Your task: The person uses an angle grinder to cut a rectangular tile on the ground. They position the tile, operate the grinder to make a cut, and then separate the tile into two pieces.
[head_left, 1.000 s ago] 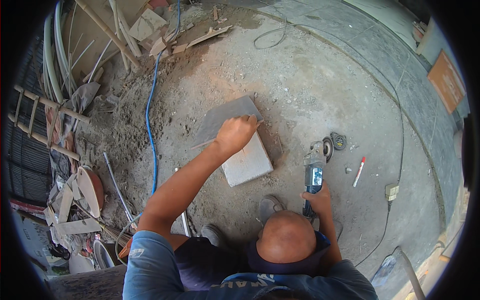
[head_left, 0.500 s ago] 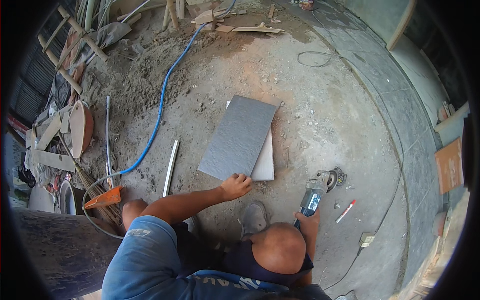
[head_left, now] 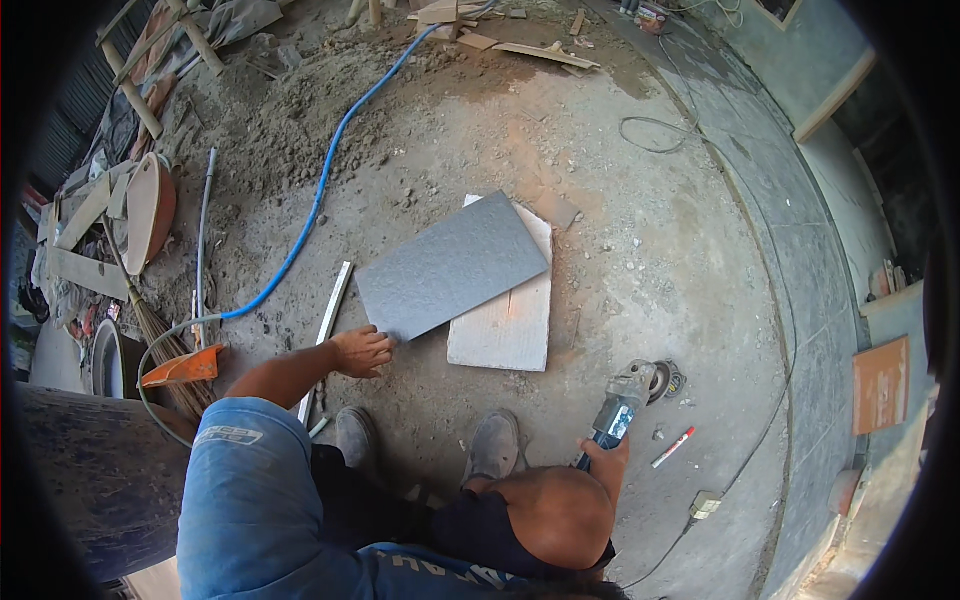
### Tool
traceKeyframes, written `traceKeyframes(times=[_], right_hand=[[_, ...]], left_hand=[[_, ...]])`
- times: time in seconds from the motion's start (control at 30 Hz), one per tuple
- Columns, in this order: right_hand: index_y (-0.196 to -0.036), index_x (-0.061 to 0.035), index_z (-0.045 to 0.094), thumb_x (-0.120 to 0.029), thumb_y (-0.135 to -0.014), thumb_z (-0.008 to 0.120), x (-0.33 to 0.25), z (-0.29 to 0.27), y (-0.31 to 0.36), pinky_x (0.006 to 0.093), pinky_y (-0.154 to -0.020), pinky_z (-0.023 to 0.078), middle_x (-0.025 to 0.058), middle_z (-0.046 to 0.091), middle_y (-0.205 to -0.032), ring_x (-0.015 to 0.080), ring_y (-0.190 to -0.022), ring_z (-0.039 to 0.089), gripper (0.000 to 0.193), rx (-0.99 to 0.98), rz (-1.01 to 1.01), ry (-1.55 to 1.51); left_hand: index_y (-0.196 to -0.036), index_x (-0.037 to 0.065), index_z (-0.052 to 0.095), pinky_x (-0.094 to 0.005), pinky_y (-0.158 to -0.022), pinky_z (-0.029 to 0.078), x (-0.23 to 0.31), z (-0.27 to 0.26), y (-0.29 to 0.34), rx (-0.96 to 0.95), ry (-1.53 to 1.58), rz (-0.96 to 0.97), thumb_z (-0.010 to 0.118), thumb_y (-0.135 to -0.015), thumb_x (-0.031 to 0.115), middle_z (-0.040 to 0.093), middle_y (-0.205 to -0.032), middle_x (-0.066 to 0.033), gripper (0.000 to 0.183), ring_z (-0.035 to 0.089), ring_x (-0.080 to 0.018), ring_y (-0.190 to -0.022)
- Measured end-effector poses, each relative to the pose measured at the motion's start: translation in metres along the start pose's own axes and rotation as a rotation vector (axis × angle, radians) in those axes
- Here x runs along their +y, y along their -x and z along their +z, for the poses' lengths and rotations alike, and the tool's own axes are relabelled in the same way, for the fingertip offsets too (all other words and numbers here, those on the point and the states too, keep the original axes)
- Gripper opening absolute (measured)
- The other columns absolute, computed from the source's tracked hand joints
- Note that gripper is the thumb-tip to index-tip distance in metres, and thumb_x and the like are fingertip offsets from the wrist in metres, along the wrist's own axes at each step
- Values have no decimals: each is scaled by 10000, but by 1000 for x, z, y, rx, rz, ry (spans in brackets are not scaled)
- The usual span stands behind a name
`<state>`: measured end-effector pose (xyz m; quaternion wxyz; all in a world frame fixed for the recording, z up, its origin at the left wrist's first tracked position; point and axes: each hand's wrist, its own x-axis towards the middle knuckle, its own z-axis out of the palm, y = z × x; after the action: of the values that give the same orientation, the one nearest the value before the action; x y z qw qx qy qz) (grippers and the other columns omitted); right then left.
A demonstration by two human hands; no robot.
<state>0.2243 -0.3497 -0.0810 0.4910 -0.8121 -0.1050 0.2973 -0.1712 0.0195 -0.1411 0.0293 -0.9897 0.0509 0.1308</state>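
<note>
A dark grey rectangular tile [head_left: 455,265] lies at a slant over a whitish board [head_left: 500,335] on the concrete floor. My left hand [head_left: 363,352] is closed at the tile's near left corner, its fingers gripping the edge. To the right, my right hand [head_left: 604,462] is wrapped round the handle of an angle grinder [head_left: 618,408], partly hidden behind my knee. The grinder's disc [head_left: 662,380] is at the far end of the tool, close to the floor. Beside it lies a red and white marker pen [head_left: 673,447].
A blue hose [head_left: 325,190] curves across the left. A pale metal bar [head_left: 328,315] lies near my left forearm. At the far left are an orange dustpan-like piece [head_left: 182,367], a broom [head_left: 160,335] and a basin [head_left: 150,215]. A cord with a connector [head_left: 706,504] runs along the right.
My left hand has moved left, swinging the tile round on the board so that more of the board shows. The right hand keeps hold of the grinder. The view has shifted slightly.
</note>
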Motion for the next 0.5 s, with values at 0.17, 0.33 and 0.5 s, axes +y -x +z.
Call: traceKeyframes(times=[0.17, 0.33, 0.5], right_hand=[[-1103, -12, 547, -77, -606, 804, -20, 7, 9, 326, -685, 497, 52, 606, -872, 155, -731, 583, 563, -40, 44, -34], [-1114, -13, 542, -61, -615, 792, -8, 10, 3, 315, -685, 490, 48, 598, -884, 153, -738, 581, 560, -48, 60, 28], [-1097, -23, 554, -60, -619, 791, -22, -5, 2, 315, -684, 489, 49, 602, -881, 157, -730, 581, 535, 42, 77, -25]], left_hand=[[-1353, 13, 429, -490, -1045, 384, -29, 39, 10, 280, 567, -1344, 639, -780, 672, 476, -1329, -234, 898, 478, -393, -1236], [-1297, -95, 415, -521, -1032, 403, -32, 71, -46, 456, 857, -2420, 631, -817, 645, 448, -1321, -308, 908, 482, -449, -1224], [-1324, -7, 424, -487, -997, 438, 35, 12, -157, 1555, 2310, -2337, 637, -866, 579, 465, -1326, -176, 773, 494, -374, -1191]])
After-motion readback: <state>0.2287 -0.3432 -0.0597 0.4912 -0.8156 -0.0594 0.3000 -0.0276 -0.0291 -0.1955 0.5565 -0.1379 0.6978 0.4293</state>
